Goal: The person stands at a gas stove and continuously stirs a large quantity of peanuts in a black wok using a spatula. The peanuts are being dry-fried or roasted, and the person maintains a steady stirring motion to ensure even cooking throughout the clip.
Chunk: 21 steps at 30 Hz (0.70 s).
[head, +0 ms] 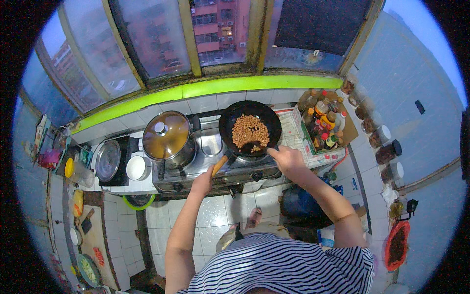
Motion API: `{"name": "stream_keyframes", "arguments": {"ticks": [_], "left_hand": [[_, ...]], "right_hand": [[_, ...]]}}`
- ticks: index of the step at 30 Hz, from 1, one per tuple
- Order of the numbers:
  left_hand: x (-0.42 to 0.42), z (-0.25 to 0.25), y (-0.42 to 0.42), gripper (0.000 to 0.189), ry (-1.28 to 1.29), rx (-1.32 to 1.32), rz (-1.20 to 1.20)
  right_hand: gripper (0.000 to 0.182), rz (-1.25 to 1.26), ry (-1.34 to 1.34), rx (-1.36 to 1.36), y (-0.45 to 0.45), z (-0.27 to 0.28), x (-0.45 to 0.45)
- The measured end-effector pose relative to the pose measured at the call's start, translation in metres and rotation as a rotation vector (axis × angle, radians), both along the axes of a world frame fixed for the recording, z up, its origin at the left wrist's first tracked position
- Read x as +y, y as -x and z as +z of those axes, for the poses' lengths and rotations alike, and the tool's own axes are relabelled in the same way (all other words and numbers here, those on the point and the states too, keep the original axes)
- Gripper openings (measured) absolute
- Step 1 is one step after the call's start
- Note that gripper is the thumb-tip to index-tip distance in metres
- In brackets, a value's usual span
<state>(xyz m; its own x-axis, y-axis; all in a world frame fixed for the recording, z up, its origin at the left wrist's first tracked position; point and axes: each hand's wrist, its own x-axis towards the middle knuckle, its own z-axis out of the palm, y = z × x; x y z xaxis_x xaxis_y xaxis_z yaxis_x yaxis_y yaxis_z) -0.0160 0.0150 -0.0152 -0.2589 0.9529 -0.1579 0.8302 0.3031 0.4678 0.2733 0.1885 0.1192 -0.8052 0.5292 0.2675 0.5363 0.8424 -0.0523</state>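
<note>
A black wok [226,121] sits over the right burner of the gas stove [235,178]. Peanuts [249,130] lie spread in its bottom, with a dark bare patch near the front. My left hand [202,182] grips the wok's wooden handle [220,165], which points toward me and left. At the wok's near right rim is my right hand [290,161], its fingers bent together. Whether something is pinched between those fingertips cannot be made out. On the left burner stands a steel pot [180,160] under a glass lid [167,137], with yellowish contents.
A cardboard box [350,132] of sauce bottles stands right of the wok. Left of the stove are a white bowl [136,168] and a round metal lid [108,160]. A cutting board [96,231] bears a cleaver [87,222]. Jars [389,151] line the right ledge.
</note>
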Motion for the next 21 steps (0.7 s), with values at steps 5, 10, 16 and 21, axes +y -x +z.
{"name": "stream_keyframes", "arguments": {"ticks": [5,10,16,21], "left_hand": [[0.001,0.006,-0.004,0.059,0.024,0.004,0.02],[0.0,0.003,-0.001,0.059,0.002,0.008,0.02],[0.001,0.003,0.0,0.06,0.041,-0.013,0.015],[0.0,-0.002,0.0,0.061,0.004,0.004,-0.003]], "right_hand": [[0.031,-0.15,-0.001,0.07,0.022,-0.02,0.019],[0.028,-0.243,0.078,0.18,0.024,-0.004,0.051],[0.032,-0.451,0.134,0.006,0.025,0.047,0.083],[0.036,-0.506,0.235,-0.185,0.035,0.065,0.11]]}}
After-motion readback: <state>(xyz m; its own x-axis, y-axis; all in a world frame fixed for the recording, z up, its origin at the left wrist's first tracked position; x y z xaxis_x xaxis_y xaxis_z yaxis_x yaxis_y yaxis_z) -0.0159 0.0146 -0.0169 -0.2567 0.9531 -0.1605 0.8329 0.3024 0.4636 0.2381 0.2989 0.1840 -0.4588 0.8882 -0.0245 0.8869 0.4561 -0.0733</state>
